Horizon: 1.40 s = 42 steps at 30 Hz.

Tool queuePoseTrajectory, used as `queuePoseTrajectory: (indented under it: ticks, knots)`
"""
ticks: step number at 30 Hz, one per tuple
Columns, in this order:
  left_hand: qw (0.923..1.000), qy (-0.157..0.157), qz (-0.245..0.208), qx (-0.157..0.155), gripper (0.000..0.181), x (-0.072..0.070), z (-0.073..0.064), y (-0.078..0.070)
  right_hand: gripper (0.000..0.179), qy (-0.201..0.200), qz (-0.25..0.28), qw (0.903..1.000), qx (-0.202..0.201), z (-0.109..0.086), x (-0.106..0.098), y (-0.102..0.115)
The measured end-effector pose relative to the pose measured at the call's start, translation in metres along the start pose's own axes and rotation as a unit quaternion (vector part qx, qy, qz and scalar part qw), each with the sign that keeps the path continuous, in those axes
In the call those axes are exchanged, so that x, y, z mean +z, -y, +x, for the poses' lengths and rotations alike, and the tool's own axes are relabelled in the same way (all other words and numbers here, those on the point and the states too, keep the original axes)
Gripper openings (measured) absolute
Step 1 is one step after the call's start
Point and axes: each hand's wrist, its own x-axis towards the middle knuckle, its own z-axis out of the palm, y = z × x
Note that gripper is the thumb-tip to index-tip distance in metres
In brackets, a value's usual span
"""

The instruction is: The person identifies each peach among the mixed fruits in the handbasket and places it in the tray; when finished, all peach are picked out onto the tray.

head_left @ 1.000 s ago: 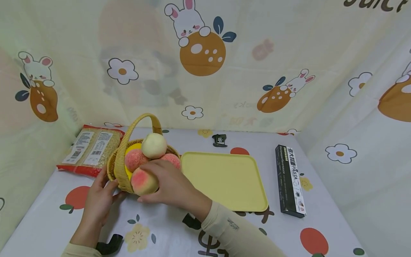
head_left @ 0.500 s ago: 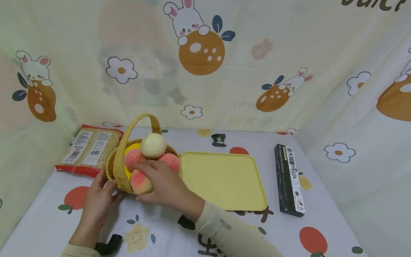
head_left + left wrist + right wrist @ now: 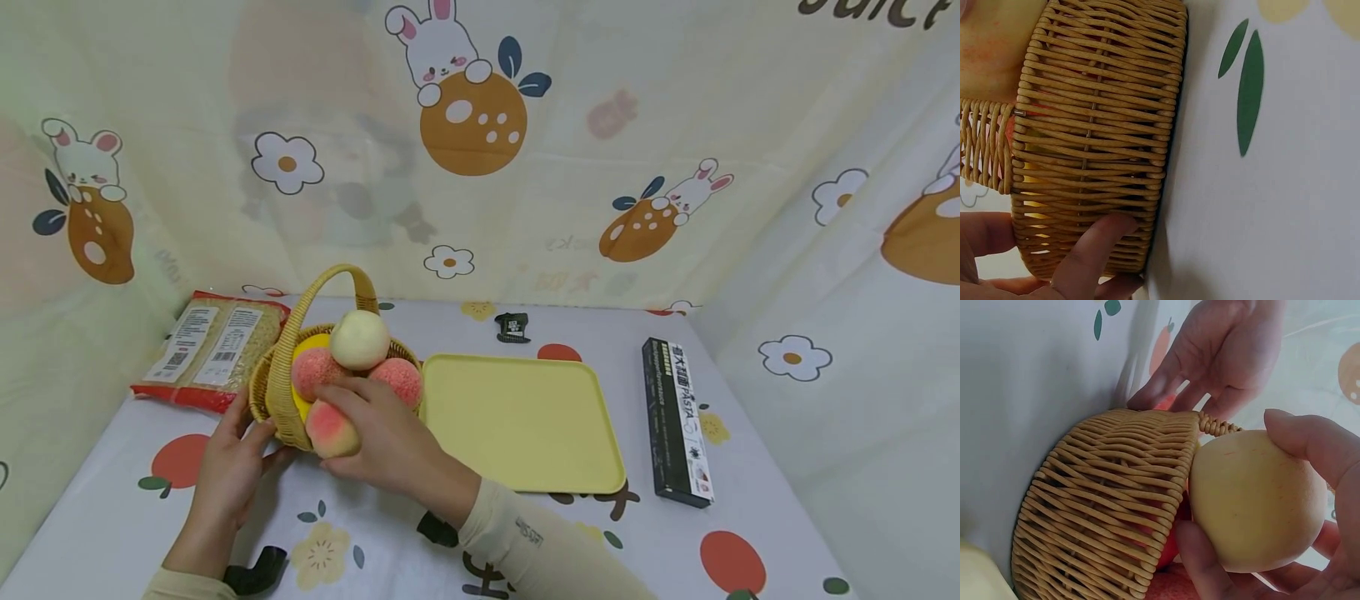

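Observation:
A wicker basket (image 3: 279,392) with an arched handle stands at the left of the table, holding several fruits. My left hand (image 3: 231,471) grips its left end; in the left wrist view the thumb (image 3: 1094,253) lies against the woven side. At the basket's front rim my right hand (image 3: 390,433) holds a peach (image 3: 330,429), yellow with a pink blush. In the right wrist view thumb and fingers surround this peach (image 3: 1257,500), just outside the rim. A pale round fruit (image 3: 360,340) tops the pile, with red fruits (image 3: 317,372) and something yellow (image 3: 302,404) below.
Right of the basket lies a yellow tray (image 3: 525,425). A black pasta box (image 3: 677,421) is farther right. A bag of grain (image 3: 217,346) lies behind the basket to the left. A small black packet (image 3: 512,327) sits near the back curtain.
My right hand and the peach have shifted slightly left, and more of the red fruit at the basket's right shows. The left hand and basket keep their place.

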Motion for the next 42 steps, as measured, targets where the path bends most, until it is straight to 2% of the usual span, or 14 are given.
queuePoseTrajectory:
  ticks: [8,13,21,26,42]
  knots:
    - [1.0000,-0.001,-0.002,-0.002,0.074,0.001,0.000,0.000,0.080,-0.005,-0.004,0.9999,-0.009,-0.012,-0.005,0.000]
    - [1.0000,-0.005,0.002,-0.004,0.074,0.002,0.001,0.000,0.080,-0.006,0.013,0.9999,0.000,-0.026,-0.014,-0.003]
    - [1.0000,-0.001,0.001,0.006,0.074,0.000,0.002,0.000,0.078,0.000,0.102,0.9940,0.038,-0.054,-0.033,-0.019]
    - [0.9999,-0.007,0.009,0.005,0.074,0.000,0.001,0.001,0.077,-0.020,0.138,0.9885,0.057,-0.068,-0.042,-0.035]
    - [0.9998,-0.020,0.006,0.002,0.074,0.003,0.001,0.004,0.076,-0.076,0.115,0.9869,0.084,-0.098,-0.045,-0.087]
